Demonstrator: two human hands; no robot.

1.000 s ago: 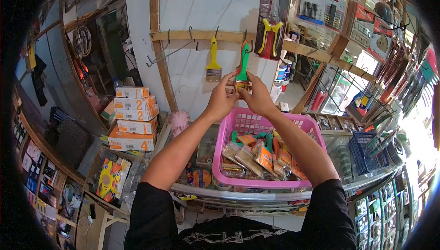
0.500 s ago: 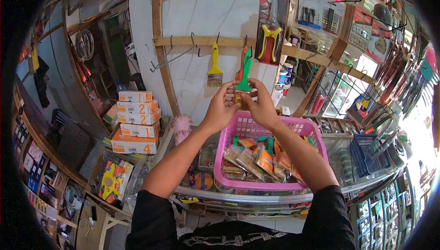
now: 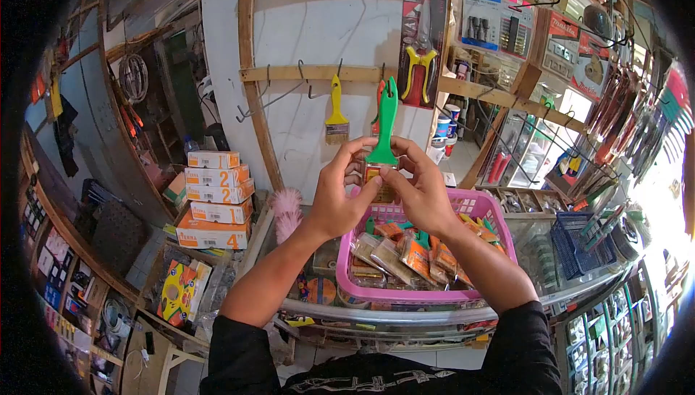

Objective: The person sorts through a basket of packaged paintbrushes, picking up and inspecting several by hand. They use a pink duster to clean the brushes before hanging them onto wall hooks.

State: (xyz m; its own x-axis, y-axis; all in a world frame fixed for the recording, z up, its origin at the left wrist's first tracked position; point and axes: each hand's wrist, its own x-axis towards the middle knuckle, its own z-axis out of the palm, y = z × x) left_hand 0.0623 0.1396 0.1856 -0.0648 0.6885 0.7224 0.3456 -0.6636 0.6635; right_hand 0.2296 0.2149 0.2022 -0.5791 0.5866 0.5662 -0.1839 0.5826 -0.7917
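Note:
A green-handled paintbrush (image 3: 386, 120) stands upright, handle up, above the pink basket (image 3: 413, 296). My left hand (image 3: 343, 196) grips its metal band and bristle end from the left. From the right, my right hand (image 3: 426, 192) closes on the same part, with the thumbs in front. Fingers hide part of the bristles. Behind the green handle, an orange-handled brush (image 3: 378, 91) hangs on a hook, mostly covered. To its left hangs a yellow paintbrush (image 3: 337, 105). Several wrapped brushes (image 3: 416, 257) with orange labels fill the basket below my hands.
The basket rests on a glass counter (image 3: 536, 239). Carded pliers (image 3: 418, 69) hang from the wooden rail (image 3: 282, 74), which has several bare metal hooks. Stacked white-and-orange boxes (image 3: 213, 232) and a pink duster (image 3: 287, 214) are on the left; a blue basket (image 3: 575, 250) is right.
Both hands and the green brush have come down and back from the rail, towards the basket. More of the green handle shows above my fingers.

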